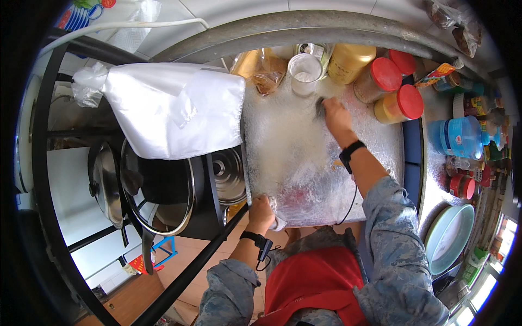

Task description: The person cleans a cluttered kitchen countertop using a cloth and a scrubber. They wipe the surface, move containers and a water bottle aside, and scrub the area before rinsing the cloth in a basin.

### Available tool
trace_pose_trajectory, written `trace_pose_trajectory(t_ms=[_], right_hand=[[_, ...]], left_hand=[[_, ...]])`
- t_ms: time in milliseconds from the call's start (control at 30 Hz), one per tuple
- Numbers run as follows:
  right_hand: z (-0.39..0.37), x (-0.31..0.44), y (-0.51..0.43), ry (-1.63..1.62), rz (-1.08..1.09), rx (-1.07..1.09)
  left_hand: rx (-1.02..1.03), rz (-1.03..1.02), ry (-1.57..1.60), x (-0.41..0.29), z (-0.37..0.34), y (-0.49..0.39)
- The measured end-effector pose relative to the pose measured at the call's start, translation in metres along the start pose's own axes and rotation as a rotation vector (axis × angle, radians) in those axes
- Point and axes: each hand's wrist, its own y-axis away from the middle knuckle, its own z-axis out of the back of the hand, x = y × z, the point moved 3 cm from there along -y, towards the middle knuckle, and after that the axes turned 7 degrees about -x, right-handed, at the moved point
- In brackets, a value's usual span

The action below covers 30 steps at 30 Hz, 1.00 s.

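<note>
My right hand (337, 118) is closed on a small dark metallic scouring pad (320, 108), which touches the back part of a silvery metal-topped counter (301, 163). A pale, wet-looking film covers much of that surface. At the counter's front left corner, my left hand (261, 212) grips a whitish cloth (278, 222) that hangs over the edge. Behind my right hand stands a translucent plastic tub (304, 75) with something white in it. Each wrist wears a black band with a cable.
Red-lidded jars (379, 79) and a gold container (351, 63) line the back. On the left, a black rack holds a white plastic-wrapped bundle (175, 110) above pans with lids (108, 185). A blue bottle (461, 137) and a green basin (450, 240) are at right.
</note>
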Motion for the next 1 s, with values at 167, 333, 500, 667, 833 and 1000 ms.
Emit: trace_pose_trajectory(t_ms=[167, 333, 500, 667, 833, 1000], right_hand=[[0.008, 0.005, -0.017, -0.071, -0.001, -0.175], [0.015, 0.01, -0.015, -0.154, 0.31, 0.33], [0.012, 0.005, -0.024, -0.015, -0.016, 0.008], [-0.014, 0.013, -0.024, -0.102, 0.349, 0.112], [0.002, 0.027, -0.018, 0.001, 0.126, 0.04], [0.016, 0.07, 0.013, -0.17, 0.551, 0.362]], left_hand=[[0.0, -0.01, -0.025, -0.004, 0.004, 0.0], [0.119, 0.022, -0.006, -0.005, 0.006, -0.002], [0.04, -0.007, 0.003, -0.003, 0.003, -0.002], [0.04, 0.002, -0.004, 0.001, -0.002, 0.0], [0.004, 0.025, 0.006, -0.002, 0.002, 0.0], [-0.01, 0.02, 0.027, 0.0, 0.0, -0.003]])
